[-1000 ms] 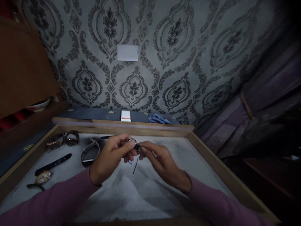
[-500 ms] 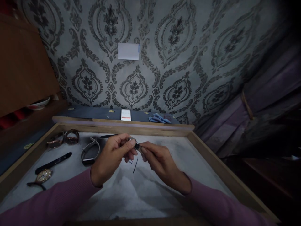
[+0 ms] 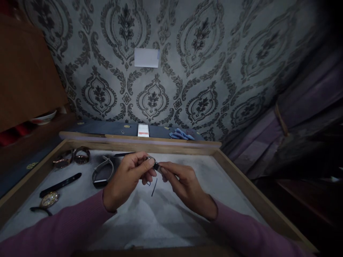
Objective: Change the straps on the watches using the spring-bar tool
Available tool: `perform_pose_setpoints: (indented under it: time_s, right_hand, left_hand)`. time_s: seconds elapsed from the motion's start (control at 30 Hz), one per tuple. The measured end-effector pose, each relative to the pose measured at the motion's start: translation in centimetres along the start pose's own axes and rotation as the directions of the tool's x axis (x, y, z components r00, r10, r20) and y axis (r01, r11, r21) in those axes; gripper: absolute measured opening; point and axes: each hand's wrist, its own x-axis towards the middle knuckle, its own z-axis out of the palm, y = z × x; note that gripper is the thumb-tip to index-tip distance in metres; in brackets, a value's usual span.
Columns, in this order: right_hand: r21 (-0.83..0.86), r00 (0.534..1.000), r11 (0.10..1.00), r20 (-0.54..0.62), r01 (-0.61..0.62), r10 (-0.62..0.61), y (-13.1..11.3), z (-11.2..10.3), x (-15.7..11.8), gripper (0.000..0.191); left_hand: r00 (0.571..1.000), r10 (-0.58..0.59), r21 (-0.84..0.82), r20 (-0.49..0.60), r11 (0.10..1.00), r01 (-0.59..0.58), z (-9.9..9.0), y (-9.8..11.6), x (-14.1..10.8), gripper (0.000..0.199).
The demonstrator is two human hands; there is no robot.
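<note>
My left hand (image 3: 131, 175) is closed around a small silver wristwatch (image 3: 150, 159), held above the tray and mostly hidden by the thumb. My right hand (image 3: 184, 184) pinches a short dark strap piece (image 3: 157, 166) at the watch's edge; its exact shape is covered by the fingertips. Just below the hands shows a thin dark stick (image 3: 154, 187), with a small dark loop beside it. Left of my left hand stands a smartwatch (image 3: 101, 183) with a grey looped band. Farther left lies a gold-rimmed watch (image 3: 49, 199) with black straps.
Two bronze-coloured watches, one of them nearer (image 3: 81, 156), sit in the back left corner. A wooden frame (image 3: 238, 178) edges the white-bottomed tray. Behind it are a phone-like device (image 3: 143, 130) and a blue cloth (image 3: 181, 134). A wooden cabinet (image 3: 29, 71) rises at left.
Almost nothing differs. Both hands stay at the same spot on the watch, with only a very slight shift of the fingers and view.
</note>
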Motion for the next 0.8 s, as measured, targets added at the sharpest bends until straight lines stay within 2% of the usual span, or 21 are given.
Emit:
perform_pose_setpoints:
  time_s: [0.47,0.8]
  right_hand:
    - [-0.02,0.998,0.999,-0.042,0.037,-0.038,-0.02,0.13,-0.09,0.021]
    - [-0.038,0.998,0.998,-0.042,0.04,-0.041,0.04,0.08,-0.1,0.021]
  left_hand:
    - [0.995,-0.099,-0.189,-0.015,0.978,0.094,0.34,0.17,-0.21,0.03]
    - [0.992,-0.123,-0.215,-0.026,0.97,0.114,0.48,0.33,-0.22,0.033]
